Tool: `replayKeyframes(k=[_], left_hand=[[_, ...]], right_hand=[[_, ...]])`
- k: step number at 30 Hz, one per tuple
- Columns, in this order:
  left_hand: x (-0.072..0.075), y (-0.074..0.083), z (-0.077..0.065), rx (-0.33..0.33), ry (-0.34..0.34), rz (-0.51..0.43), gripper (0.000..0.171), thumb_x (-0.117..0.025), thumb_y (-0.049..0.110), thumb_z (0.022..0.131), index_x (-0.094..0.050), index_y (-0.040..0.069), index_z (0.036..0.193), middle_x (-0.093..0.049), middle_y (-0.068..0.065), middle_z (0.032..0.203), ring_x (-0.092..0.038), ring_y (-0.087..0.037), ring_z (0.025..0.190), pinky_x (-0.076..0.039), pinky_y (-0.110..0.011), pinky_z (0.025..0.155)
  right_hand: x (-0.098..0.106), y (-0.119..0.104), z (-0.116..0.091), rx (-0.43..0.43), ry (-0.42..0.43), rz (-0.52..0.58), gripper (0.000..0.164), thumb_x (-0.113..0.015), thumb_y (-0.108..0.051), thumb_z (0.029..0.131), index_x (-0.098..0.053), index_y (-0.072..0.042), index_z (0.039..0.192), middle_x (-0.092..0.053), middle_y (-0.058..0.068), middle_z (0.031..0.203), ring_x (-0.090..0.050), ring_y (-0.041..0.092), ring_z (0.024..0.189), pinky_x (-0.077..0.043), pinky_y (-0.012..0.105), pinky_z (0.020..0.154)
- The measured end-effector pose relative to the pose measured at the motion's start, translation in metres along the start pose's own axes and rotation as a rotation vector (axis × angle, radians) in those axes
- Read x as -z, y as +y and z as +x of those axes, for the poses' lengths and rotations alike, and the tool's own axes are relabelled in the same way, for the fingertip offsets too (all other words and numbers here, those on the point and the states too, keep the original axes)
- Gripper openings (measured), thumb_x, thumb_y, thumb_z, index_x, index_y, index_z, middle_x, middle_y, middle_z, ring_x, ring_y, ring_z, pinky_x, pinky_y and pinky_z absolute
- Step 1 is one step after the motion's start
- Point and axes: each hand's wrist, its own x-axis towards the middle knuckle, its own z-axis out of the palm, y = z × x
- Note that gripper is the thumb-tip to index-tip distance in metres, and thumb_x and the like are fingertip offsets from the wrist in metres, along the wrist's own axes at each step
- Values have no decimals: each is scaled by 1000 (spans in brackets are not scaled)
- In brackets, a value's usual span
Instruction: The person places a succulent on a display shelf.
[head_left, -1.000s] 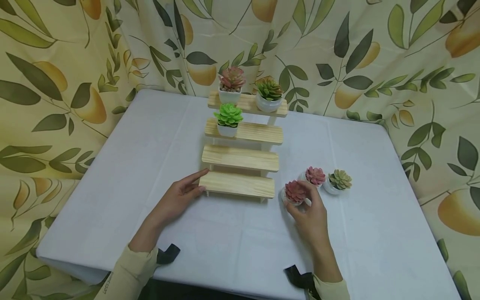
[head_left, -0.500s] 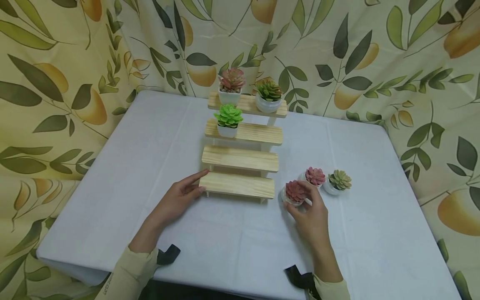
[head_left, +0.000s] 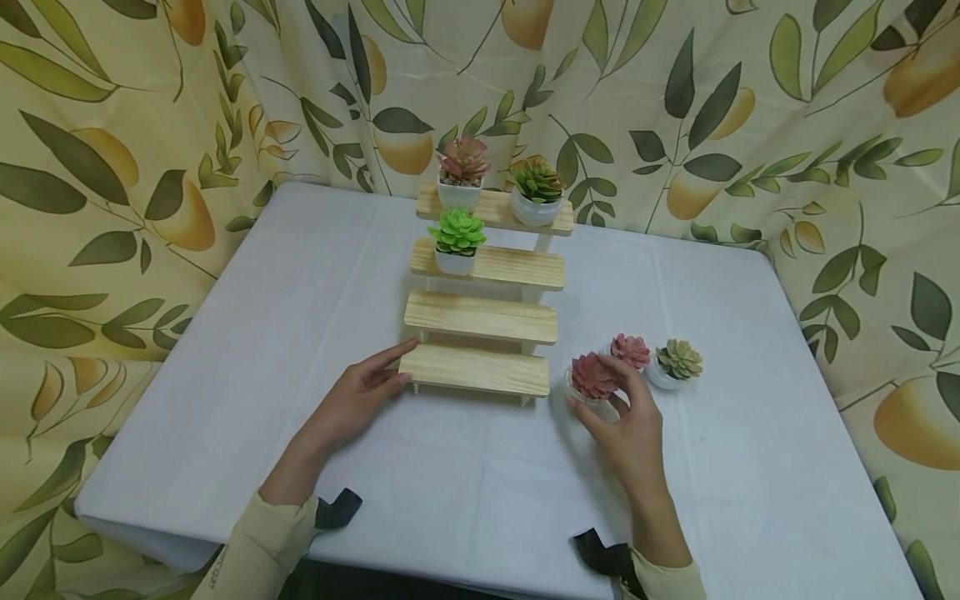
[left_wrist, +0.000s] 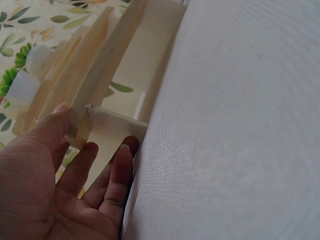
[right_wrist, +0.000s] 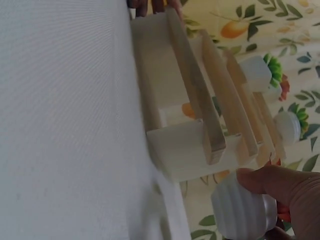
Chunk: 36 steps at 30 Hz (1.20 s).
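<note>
A stepped wooden plant stand [head_left: 480, 317] rises in tiers in the middle of the table. My left hand [head_left: 363, 396] grips the left end of its lowest board; the left wrist view shows the thumb on one face and a fingertip [left_wrist: 89, 150] against the other. Right of the stand, my right hand [head_left: 626, 425] pinches a potted red succulent [head_left: 592, 377] by its round pot. In the right wrist view the ribbed white pot [right_wrist: 242, 207] sits under the thumb, apart from the table. Most of its plant is hidden there.
On the top board are a pinkish succulent [head_left: 462, 171] and a dark green one [head_left: 537, 192]; a bright green one [head_left: 457, 240] stands a tier lower. A pink succulent [head_left: 630, 352] and a pale green one [head_left: 680, 360] stand on the white-covered table [head_left: 750, 467]. Behind hangs a patterned curtain [head_left: 300, 83].
My right hand and the red succulent have shifted slightly up and to the right. The left hand keeps its hold on the stand, which has not visibly moved.
</note>
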Motion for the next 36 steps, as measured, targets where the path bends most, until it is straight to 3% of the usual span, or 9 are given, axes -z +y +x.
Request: replayKeyframes(k=[7,10,18,31,36], left_hand=[[-1,25,-7,0,-8,-1,51,-59,17,95,-43,23,143,-51,1,134,-59,-28,104,-45,-35,86],[-1,27,-7,7,-6,-2,51,-59,17,95,-44,23,143,-49,3,136,-58,-27,106,-45,-35,87],[1,-3,-1,0,14,24,50,-61,29,93,-45,38,140,-57,6,125,-60,-18,101,-45,-36,86],[1,-4,0,-16,20,30,50,-61,30,93,-45,37,140,-50,9,134,-60,-19,102,-46,-34,85],[-1,10,-4,-6,6,21,50,-60,23,95,-44,31,142,-55,3,129,-59,-23,104,-44,-37,88]], right_hand=[[2,-14,9,103,-11,49,76,-85,3,65,-53,-15,132,-54,0,125,-52,17,110,-45,26,89],[3,-20,14,125,-17,41,76,-85,4,64,-53,-14,132,-53,-2,127,-51,17,111,-45,27,89],[9,-73,23,191,-22,9,68,-81,12,65,-53,4,126,-55,15,120,-53,24,105,-46,27,88],[5,-91,48,284,-19,27,64,-79,13,66,-53,6,124,-55,17,121,-54,26,107,-47,30,87],[3,-98,56,295,-20,13,64,-80,11,67,-53,6,124,-55,16,121,-54,26,107,-48,30,86]])
